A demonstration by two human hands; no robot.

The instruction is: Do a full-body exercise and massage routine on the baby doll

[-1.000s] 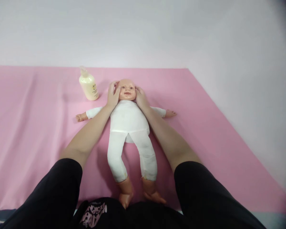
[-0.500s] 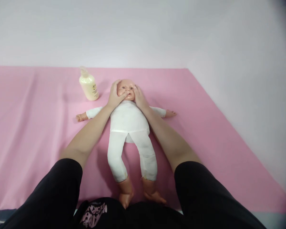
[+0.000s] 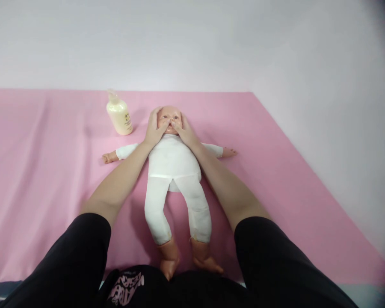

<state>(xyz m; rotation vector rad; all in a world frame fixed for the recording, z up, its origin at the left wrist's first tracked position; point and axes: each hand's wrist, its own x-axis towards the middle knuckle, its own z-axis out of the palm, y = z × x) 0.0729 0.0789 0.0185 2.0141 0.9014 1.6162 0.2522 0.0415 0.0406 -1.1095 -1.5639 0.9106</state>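
A baby doll (image 3: 174,159) in a white cloth suit lies on its back, arms spread and bare feet toward me. Its head is cupped between my two hands. My left hand (image 3: 155,129) wraps the left side of the head, fingers along the side and thumb over the cheek near the nose. On the other side, my right hand (image 3: 187,131) mirrors it, with its thumb also resting beside the nose and mouth. The two thumb tips are close together on the doll's face. Fingertips of both hands are partly hidden behind the head.
A pump bottle (image 3: 120,116) of pale yellow liquid stands left of the doll's head. Under everything lies a pink sheet (image 3: 259,179) with creases at left. A white wall (image 3: 192,47) rises behind and on the right. Dark tiles (image 3: 4,289) show at bottom left.
My right thumb has moved inward from the side of the doll's face to beside its nose. The left thumb has shifted slightly up. The head has tilted a little; the bottle is unmoved.
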